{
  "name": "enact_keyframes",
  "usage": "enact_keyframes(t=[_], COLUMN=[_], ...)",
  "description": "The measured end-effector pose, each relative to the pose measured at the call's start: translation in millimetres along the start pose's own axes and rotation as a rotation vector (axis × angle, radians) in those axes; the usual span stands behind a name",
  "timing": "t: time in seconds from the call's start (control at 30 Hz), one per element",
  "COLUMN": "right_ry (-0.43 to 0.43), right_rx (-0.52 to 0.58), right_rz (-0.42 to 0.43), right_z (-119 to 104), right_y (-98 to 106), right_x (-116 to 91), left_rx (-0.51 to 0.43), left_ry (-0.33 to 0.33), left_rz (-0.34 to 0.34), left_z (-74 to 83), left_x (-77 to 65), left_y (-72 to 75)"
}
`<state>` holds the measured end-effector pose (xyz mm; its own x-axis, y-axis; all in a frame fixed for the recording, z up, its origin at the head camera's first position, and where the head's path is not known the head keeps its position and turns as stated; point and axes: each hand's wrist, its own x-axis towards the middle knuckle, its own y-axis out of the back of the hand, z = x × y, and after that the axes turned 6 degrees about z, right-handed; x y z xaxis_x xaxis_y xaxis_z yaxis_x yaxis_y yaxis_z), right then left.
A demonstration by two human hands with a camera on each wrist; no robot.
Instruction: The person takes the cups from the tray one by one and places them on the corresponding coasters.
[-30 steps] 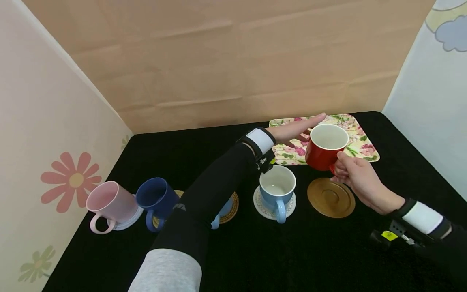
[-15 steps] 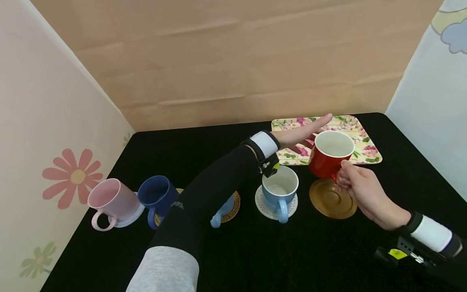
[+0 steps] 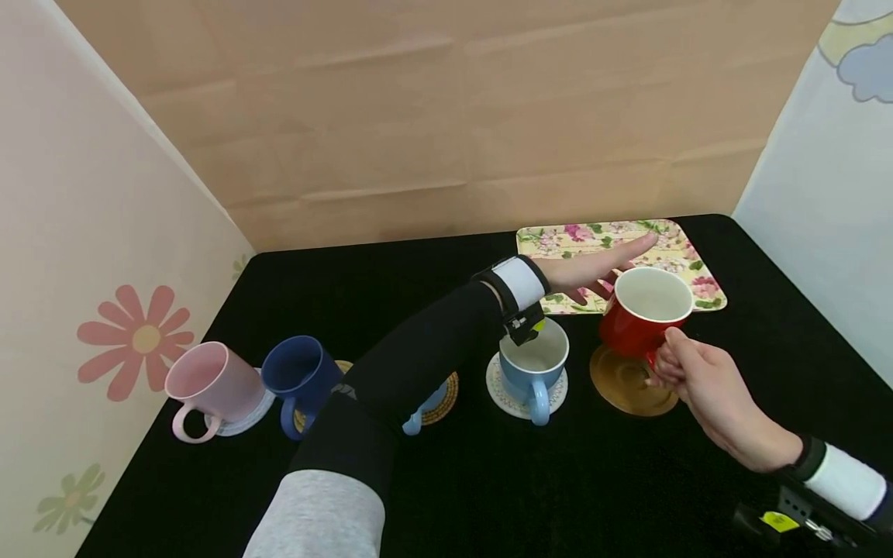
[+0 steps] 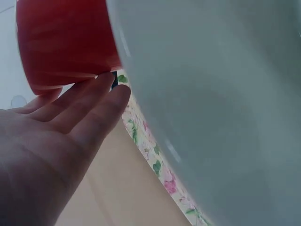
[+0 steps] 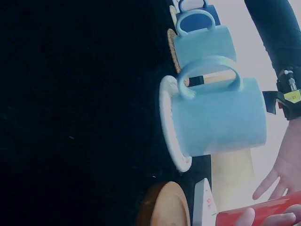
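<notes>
A red mug (image 3: 628, 329) with a white inside is held over the brown wooden coaster (image 3: 621, 391). My right hand (image 3: 725, 399) grips its handle from the right. On the mug's far left side my left hand (image 3: 593, 270) lies with straight fingers; in the left wrist view those fingers (image 4: 94, 110) appear to touch the red wall (image 4: 70, 42). In the right wrist view the wooden coaster (image 5: 169, 207) lies below the red mug (image 5: 258, 212), with a gap between them.
Left of the wooden coaster a light blue mug (image 3: 526, 380) stands on a white coaster (image 3: 495, 387), under my left wrist. A floral tray (image 3: 558, 242) lies behind. Further left are a dark blue mug (image 3: 300, 372) and a pink mug (image 3: 219, 384); my left sleeve partly covers another blue mug (image 3: 429, 403).
The red mug has moved down and right, from before the floral tray to over the wooden coaster. Both hands have moved with it. The other mugs have stayed in place.
</notes>
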<state>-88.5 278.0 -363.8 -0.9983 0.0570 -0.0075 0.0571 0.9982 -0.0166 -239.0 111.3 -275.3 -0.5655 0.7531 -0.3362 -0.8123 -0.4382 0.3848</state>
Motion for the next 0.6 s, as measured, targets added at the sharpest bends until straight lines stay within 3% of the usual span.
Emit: enact_keyframes(t=[0.23,0.47,0.6], right_ry=[-0.02,-0.035,-0.046], right_rx=[-0.063,-0.11,-0.121], right_rz=[0.036,0.079,0.09], right_z=[6.7,16.2,20.6], right_y=[2.4,-0.2,-2.3], right_x=[-10.3,-17.8,-21.8], left_rx=[0.013,0.041,0.056], left_ry=[0.06,0.053,0.084], left_rz=[-0.055,-0.094,-0.099], left_z=[2.9,-0.8,-1.4], left_x=[1.8,2.6,3.2], left_y=[-5.7,-7.5,-9.3])
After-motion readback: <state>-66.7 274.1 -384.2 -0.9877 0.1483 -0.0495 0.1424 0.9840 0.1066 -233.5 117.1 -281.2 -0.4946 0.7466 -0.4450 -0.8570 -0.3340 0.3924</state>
